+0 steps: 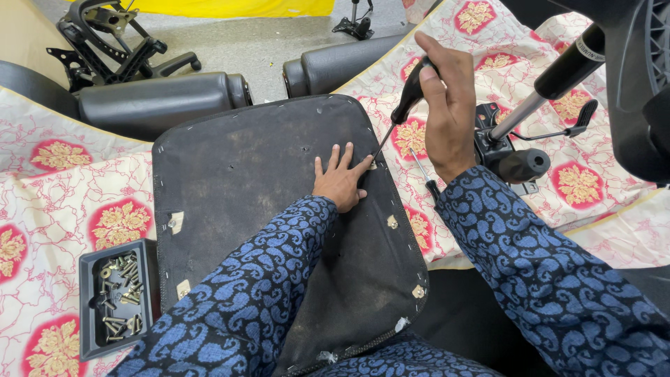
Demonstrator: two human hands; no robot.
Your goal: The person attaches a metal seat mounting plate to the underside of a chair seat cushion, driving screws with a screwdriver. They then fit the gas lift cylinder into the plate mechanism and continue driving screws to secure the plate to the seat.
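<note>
The screwdriver (399, 112) tip hides behind the left hand (340, 182), spread flat near the seat base (265, 209) right edge; right hand (447, 105) grips its handle. 1 screw tray (89, 307), screws uncountable.

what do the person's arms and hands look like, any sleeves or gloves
Both arms wear long sleeves of dark navy knit fabric covered in a lighter blue paisley pattern, reaching to the wrists. The left sleeve and right sleeve match, as of one garment. The left hand and right hand are bare: no gloves, and no rings or watch show.
</note>
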